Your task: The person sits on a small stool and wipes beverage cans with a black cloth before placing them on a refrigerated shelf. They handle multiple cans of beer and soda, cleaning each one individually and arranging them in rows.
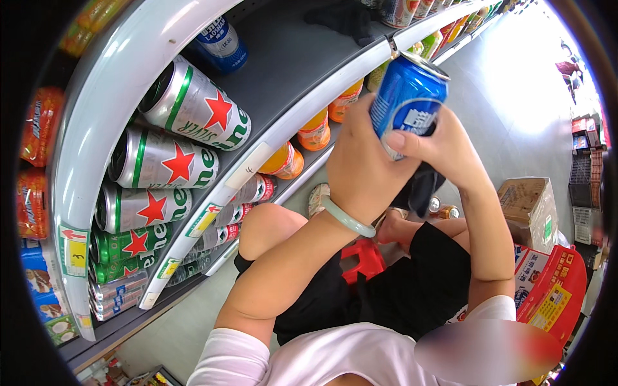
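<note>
A blue drink can (pixel 412 96) is raised in front of me, tilted, its silver top up and away from me. My left hand (pixel 367 157), with a pale green bangle at the wrist, closes round the can's left side; most of its fingers are hidden. From the right, my right hand (pixel 447 145) grips the can too, its thumb pressed on the lower front. A black cloth (pixel 417 188) hangs below my hands; which hand holds it, if either, I cannot tell. To the left, silver cans (pixel 199 106) with red stars lie on the shelf (pixel 283 71).
Another blue can (pixel 221 44) is on the shelf, near a dark cloth (pixel 341 18). Orange bottles (pixel 283 161) fill a lower level. Under me is a red stool (pixel 362 260). A cardboard box (pixel 528 209) and a red carton (pixel 553 289) stand right, beside cans on the floor (pixel 444 209).
</note>
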`<act>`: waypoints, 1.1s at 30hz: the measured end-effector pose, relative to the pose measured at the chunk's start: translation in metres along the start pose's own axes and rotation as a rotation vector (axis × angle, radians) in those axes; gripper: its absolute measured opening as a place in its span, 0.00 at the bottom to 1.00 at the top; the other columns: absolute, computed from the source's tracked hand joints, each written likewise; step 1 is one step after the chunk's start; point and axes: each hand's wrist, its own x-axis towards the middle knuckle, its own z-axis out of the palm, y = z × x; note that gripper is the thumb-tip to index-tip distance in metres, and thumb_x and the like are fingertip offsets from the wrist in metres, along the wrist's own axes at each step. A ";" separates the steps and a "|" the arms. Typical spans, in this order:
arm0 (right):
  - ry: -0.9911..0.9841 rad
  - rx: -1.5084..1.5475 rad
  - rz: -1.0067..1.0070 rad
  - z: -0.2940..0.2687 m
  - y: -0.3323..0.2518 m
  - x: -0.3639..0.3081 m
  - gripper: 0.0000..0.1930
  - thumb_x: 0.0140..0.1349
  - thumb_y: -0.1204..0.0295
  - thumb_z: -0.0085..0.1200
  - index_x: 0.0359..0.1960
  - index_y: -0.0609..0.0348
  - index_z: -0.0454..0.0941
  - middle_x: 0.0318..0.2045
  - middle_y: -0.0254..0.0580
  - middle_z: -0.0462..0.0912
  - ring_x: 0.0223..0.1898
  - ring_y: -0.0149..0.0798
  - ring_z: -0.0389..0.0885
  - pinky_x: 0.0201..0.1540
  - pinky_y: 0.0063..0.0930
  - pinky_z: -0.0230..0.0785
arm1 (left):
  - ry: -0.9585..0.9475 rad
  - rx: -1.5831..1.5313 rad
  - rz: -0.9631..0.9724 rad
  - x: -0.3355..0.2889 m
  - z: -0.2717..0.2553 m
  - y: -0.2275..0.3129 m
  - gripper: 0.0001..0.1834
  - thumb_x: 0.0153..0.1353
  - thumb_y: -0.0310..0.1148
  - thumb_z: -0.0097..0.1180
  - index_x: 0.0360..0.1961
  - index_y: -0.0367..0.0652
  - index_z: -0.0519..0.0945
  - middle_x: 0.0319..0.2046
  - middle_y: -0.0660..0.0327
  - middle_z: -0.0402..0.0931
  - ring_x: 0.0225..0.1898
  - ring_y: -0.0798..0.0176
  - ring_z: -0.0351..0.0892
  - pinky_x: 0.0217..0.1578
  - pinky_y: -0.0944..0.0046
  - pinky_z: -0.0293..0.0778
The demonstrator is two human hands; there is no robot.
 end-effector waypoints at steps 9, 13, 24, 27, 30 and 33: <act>0.032 -0.076 -0.396 0.043 -0.042 0.101 0.32 0.53 0.49 0.73 0.49 0.64 0.83 0.43 0.43 0.88 0.45 0.35 0.87 0.52 0.29 0.79 | 0.525 -0.140 0.820 -0.011 -0.002 -0.014 0.33 0.53 0.30 0.67 0.62 0.55 0.73 0.66 0.50 0.61 0.67 0.45 0.64 0.70 0.45 0.63; -0.170 -0.054 -0.388 0.062 -0.080 0.131 0.26 0.49 0.58 0.74 0.41 0.68 0.80 0.28 0.46 0.88 0.32 0.40 0.88 0.42 0.34 0.79 | 0.563 -0.217 0.812 -0.005 0.005 -0.012 0.23 0.55 0.29 0.65 0.53 0.61 0.83 0.65 0.55 0.68 0.66 0.52 0.71 0.69 0.47 0.67; -0.081 -0.240 -0.578 0.116 -0.071 0.198 0.51 0.42 0.47 0.77 0.59 0.75 0.71 0.49 0.68 0.83 0.52 0.58 0.84 0.57 0.38 0.75 | 0.535 -0.221 0.745 0.002 -0.004 -0.014 0.21 0.52 0.29 0.64 0.50 0.59 0.87 0.66 0.54 0.70 0.66 0.54 0.73 0.67 0.48 0.69; -0.155 -0.234 -0.560 0.109 -0.074 0.197 0.52 0.42 0.46 0.77 0.60 0.75 0.70 0.48 0.67 0.84 0.52 0.58 0.84 0.58 0.38 0.75 | 0.525 -0.256 0.736 0.003 0.001 -0.011 0.23 0.51 0.27 0.64 0.50 0.59 0.88 0.66 0.54 0.71 0.65 0.55 0.74 0.66 0.48 0.69; -0.142 -0.277 -0.574 0.117 -0.071 0.210 0.53 0.41 0.45 0.78 0.60 0.76 0.71 0.48 0.67 0.84 0.52 0.58 0.84 0.57 0.39 0.75 | 0.501 -0.287 0.727 0.003 0.006 -0.008 0.23 0.50 0.26 0.64 0.49 0.58 0.88 0.66 0.53 0.70 0.64 0.54 0.75 0.65 0.48 0.69; -0.104 -0.182 -0.653 0.124 -0.061 0.217 0.53 0.42 0.43 0.77 0.59 0.76 0.72 0.47 0.68 0.84 0.51 0.57 0.84 0.57 0.39 0.75 | 0.496 -0.267 0.722 0.005 0.007 -0.006 0.23 0.50 0.27 0.64 0.49 0.57 0.88 0.66 0.52 0.70 0.63 0.53 0.75 0.64 0.49 0.69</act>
